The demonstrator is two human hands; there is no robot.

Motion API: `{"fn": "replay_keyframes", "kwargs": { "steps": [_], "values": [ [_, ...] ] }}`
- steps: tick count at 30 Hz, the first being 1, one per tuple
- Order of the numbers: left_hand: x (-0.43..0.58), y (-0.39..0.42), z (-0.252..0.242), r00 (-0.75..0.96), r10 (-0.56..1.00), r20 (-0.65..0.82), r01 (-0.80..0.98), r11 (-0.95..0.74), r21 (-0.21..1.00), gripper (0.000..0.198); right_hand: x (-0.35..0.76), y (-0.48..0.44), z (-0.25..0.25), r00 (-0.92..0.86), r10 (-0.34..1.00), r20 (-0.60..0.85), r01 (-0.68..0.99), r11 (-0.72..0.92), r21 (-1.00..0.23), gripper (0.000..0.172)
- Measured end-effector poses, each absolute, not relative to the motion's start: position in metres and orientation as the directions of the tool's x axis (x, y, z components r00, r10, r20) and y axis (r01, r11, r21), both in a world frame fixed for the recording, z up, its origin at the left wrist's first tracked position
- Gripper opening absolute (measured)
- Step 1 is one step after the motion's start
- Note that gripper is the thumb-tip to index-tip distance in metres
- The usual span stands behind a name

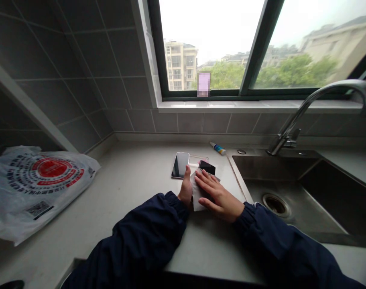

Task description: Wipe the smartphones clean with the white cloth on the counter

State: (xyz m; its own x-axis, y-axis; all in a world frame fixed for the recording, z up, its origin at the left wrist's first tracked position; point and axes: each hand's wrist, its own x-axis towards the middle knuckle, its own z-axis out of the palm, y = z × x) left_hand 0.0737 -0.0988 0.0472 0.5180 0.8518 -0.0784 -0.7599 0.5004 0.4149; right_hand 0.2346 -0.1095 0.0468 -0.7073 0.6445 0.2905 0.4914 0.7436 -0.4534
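Observation:
My left hand (pixel 186 189), thumb raised, grips the near edge of a white tissue (pixel 198 197) above the counter. My right hand (pixel 217 196) lies flat across that tissue with its fingers stretched out. Whatever is underneath the tissue is hidden. Just beyond my right fingertips a glossy black rectangular thing (pixel 207 167) shows; I cannot tell whether it rests on the counter or is held. A smartphone (pixel 180 165) with a dark screen and silver edge lies left of it. Between them a small pink item (pixel 202 161) and a thin clear outline are partly covered.
A small white, blue and yellow tube (pixel 218 148) lies near the wall. To the right is a steel sink (pixel 300 216) with a curved faucet (pixel 294 120). A white plastic bag (pixel 11 208) with red print sits on the left of the counter (pixel 135 168). A window (pixel 201 48) is ahead.

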Motion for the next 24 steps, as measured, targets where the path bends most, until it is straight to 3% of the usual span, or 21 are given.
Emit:
{"fn": "replay_keyframes", "kwargs": {
  "steps": [5,9,16,24],
  "values": [
    [0.070,-0.096,0.048,0.421,0.898,-0.126,-0.791,0.432,0.434,0.099,0.233,-0.114,0.051,-0.775,0.590,0.225,0.453,0.767,-0.454,0.081],
    [0.069,-0.094,0.048,0.410,0.905,-0.116,-0.786,0.415,0.459,0.099,0.232,-0.114,0.049,-0.756,0.600,0.260,0.465,0.773,-0.431,0.072],
    [0.070,-0.098,0.048,0.501,0.864,-0.051,-0.735,0.456,0.502,0.082,0.237,-0.103,0.034,-0.539,0.753,0.379,0.630,0.658,-0.412,0.066],
    [0.077,-0.106,0.049,0.515,0.854,0.073,-0.729,0.391,0.562,0.074,0.242,-0.093,0.025,-0.376,0.776,0.507,0.674,0.604,-0.424,0.074]
  ]
}}
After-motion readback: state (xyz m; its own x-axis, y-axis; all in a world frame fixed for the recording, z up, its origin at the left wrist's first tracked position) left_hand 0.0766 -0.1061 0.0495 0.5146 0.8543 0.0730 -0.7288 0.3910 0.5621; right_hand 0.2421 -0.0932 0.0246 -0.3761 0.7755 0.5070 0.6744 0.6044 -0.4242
